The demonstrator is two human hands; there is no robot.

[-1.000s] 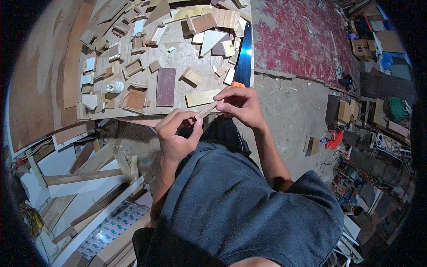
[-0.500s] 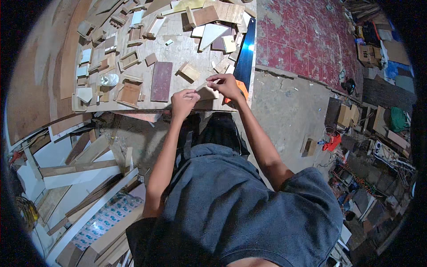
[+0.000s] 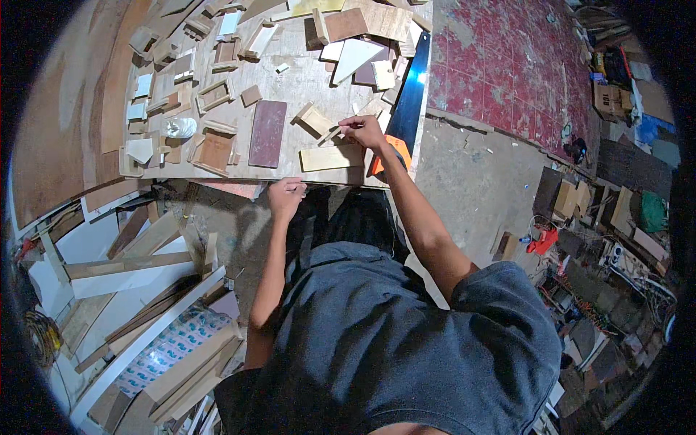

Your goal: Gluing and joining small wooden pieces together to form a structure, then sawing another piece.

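Note:
My right hand (image 3: pixel 365 132) is closed, its fingertips pinching a thin wood strip (image 3: pixel 329 135). That strip slants over the near end of a small open wooden box (image 3: pixel 313 119); whether they touch I cannot tell. Just below lies a flat pale wood block (image 3: pixel 330 158), near the table's front edge. My left hand (image 3: pixel 286 198) hangs at that edge, fingers curled together; anything inside them is hidden. Beside my right wrist rests a handsaw with an orange handle (image 3: pixel 395 151) and a dark blade (image 3: pixel 410 90).
A dark red-brown board (image 3: pixel 267 133) lies left of the box. Several small wooden boxes fill the table's left side, near a clear plastic-looking lump (image 3: pixel 180 128). Wood offcuts (image 3: pixel 357 59) pile at the back. Scrap boards (image 3: pixel 130 272) crowd the floor at left.
My left hand has drawn back from the wood block to the table edge. My right hand stays over the table with the strip, and the block is now uncovered.

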